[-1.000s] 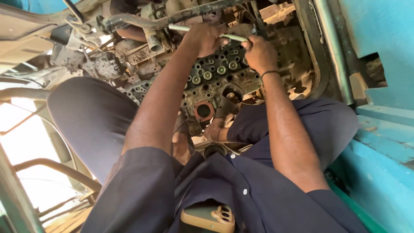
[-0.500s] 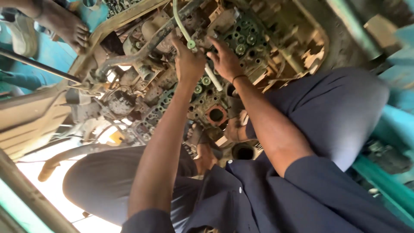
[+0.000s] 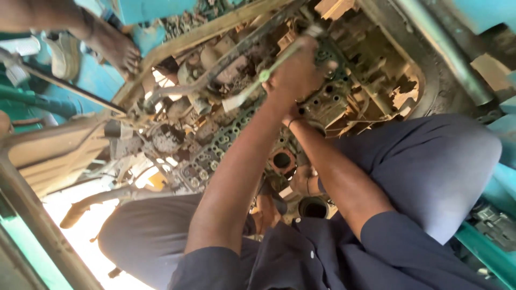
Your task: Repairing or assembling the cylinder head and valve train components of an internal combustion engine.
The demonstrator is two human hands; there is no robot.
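Observation:
My left hand (image 3: 296, 69) is closed around a long metal bar tool (image 3: 269, 71) that slants from lower left to upper right over a greasy engine block (image 3: 328, 102). My right hand (image 3: 299, 110) wears a dark wristband. It lies just under the left hand, against the block, and its fingers are hidden. A row of valve springs (image 3: 215, 156) runs down the block beneath my left forearm. Below my wrists are a round port (image 3: 282, 160) and a larger round opening (image 3: 313, 207).
Another person's bare foot (image 3: 115, 51) rests on the frame at the upper left, beside a pale shoe (image 3: 64, 53). Teal body panels (image 3: 484, 32) and a rusty frame rail (image 3: 215, 29) ring the engine bay. My knees in dark trousers (image 3: 430, 172) flank the engine.
The view has swung and moved closer to the engine. My hands have moved together up the bar, and the right one is now tucked under the left.

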